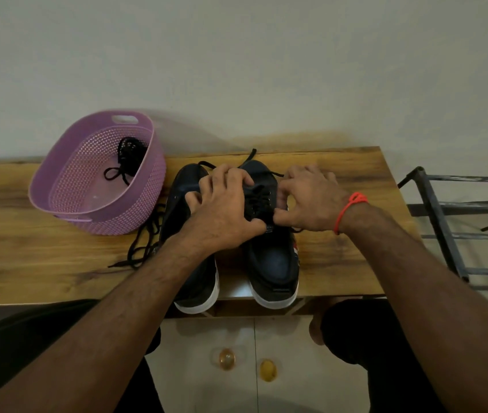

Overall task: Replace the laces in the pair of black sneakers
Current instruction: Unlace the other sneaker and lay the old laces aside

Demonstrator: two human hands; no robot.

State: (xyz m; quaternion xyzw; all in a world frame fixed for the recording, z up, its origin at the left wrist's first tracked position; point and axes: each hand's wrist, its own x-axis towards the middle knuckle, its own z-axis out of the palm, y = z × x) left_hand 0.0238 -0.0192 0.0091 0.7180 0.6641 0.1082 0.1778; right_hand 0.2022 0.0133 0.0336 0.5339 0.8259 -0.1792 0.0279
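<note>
- Black sneakers are sitting side by side on the wooden tabletop point(341, 174), toes toward the person: the left sneaker point(198, 275) partly under the forearm, the right sneaker point(272, 263) with its white sole at the near edge.
- Both hands are working at the lacing of the right sneaker point(259, 201), where black lace is crossing the eyelets and loose ends are trailing off behind the shoe.
- Left hand point(225, 210) is lying over the gap between the shoes, fingers curled, thumb and fingertips appearing to pinch lace at the tongue; the exact grip is hidden by the knuckles.
- Right hand point(311, 201), with an orange thread point(350, 210) round the wrist, is pinching thumb against forefinger at the shoe's far side, seemingly on a strand of lace.
- One loose lace point(144, 242) is lying on the tabletop just beside the left sneaker, and a bundled lace point(128, 158) is resting inside the purple basket point(67, 174).
- My guess is the step in hand is threading or unthreading the right shoe; I cannot tell which.
- Next move is calling for a firm hold on the lace tip and steadying the shoe while drawing it through one eyelet.
</note>
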